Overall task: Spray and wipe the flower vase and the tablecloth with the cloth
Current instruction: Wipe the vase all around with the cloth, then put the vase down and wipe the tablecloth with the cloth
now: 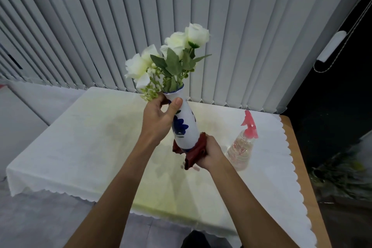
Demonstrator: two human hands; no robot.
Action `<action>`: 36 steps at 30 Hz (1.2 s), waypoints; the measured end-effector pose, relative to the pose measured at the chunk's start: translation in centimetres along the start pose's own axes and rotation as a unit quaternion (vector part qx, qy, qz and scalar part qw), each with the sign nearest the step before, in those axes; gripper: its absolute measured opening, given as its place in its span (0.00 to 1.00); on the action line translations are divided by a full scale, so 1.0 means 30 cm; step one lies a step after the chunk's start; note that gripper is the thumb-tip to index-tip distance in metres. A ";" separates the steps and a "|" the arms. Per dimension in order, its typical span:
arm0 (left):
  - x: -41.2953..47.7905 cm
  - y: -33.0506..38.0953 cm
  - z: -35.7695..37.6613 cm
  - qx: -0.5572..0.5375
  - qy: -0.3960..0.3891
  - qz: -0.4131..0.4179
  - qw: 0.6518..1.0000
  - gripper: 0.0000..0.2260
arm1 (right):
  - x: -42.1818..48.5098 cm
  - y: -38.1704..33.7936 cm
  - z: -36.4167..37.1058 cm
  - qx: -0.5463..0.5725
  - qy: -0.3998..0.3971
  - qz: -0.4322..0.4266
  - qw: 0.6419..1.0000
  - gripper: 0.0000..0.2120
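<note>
Fingers (pixel 177 104) of the left hand (pixel 159 121) pinch the glazed, slippery, breakable flower vase (pixel 184 127) by its neck above the tablecloth (pixel 80 147), while the right hand (pixel 211 153) presses the red cloth (pixel 196 152) around its base, the surest hold.

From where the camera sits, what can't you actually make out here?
Head view only:
- Base of the vase: wrapped by the dark red cloth.
- Right hand fingers: hidden behind the cloth.
- Spray bottle liquid level: too blurred to tell.
- Objects at the right edge: dark, smeared.
- Tablecloth near corner: cut off by the forearms.
</note>
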State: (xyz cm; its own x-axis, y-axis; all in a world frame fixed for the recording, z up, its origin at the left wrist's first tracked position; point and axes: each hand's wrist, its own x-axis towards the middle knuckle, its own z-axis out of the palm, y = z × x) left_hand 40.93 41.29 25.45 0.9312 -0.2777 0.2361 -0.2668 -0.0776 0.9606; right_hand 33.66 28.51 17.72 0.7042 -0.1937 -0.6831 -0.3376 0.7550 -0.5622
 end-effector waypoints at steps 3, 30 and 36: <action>-0.030 -0.014 0.012 0.055 0.012 0.032 0.998 0.18 | 0.018 0.032 -0.009 -0.066 0.022 0.025 0.997 0.19; 0.289 -0.473 0.170 0.141 -0.038 -0.110 0.983 0.18 | 0.142 0.028 -0.187 -0.308 0.170 -0.048 0.935 0.15; 0.367 -0.533 0.206 0.115 -0.016 -0.124 0.985 0.17 | 0.217 0.034 -0.185 -0.329 0.175 -0.058 0.926 0.14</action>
State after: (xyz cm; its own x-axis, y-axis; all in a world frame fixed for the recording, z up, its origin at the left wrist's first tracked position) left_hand 53.91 33.55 11.78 0.9675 -0.2526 -0.0098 -0.0850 -0.3613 0.9286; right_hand 34.43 24.53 10.12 0.5536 -0.5275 -0.6444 -0.6603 0.1936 -0.7257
